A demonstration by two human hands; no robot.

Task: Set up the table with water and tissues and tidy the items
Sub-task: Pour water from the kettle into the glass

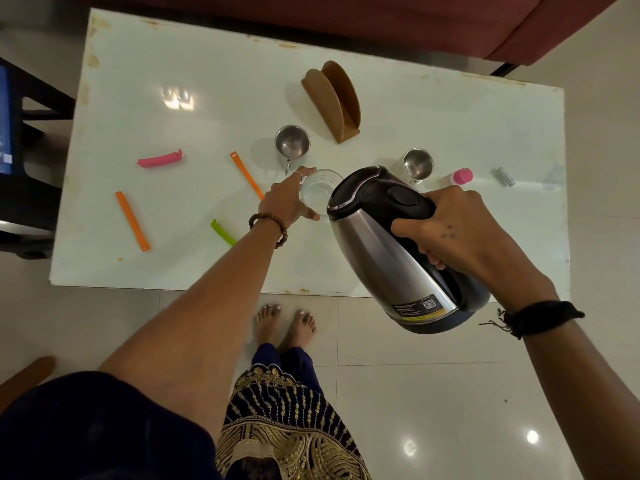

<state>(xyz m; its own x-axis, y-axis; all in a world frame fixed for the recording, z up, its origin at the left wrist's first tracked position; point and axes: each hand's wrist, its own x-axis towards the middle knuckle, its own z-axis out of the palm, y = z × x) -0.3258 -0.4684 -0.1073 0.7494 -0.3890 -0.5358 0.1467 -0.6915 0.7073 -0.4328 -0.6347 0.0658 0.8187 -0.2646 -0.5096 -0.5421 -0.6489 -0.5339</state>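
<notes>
The left hand (287, 202) curls its grip around a clear glass (320, 190) standing on the white desk (173, 81). Just right of that grip, the right hand (460, 230) wraps the black handle of a steel electric kettle (388, 244), tilted with its spout over the glass. Beyond both grips stands a brown tissue holder (334, 102).

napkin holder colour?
Brown. The napkin holder stands empty at the table's far side, clearest in the head view.
</notes>
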